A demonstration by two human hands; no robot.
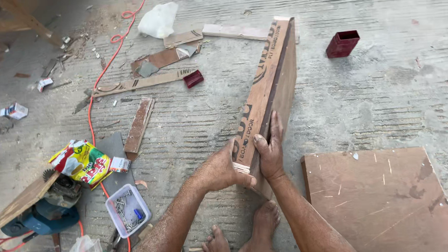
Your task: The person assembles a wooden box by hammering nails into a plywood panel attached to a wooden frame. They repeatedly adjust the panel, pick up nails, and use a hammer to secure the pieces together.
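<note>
Squaring two plywood boards (262, 97) edge to edge on the floor, my left hand (220, 168) and right hand (270, 151) both clamped around their near end; next I judge they need fastening

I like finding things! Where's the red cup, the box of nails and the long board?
red cup (342, 43), head view, on its front wall.
box of nails (128, 210), head view, on the nails inside.
long board (262, 90), head view, on its top edge.

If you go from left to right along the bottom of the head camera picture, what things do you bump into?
Blue power saw → clear tub of nails → left hand → right hand → flat brown board.
</note>
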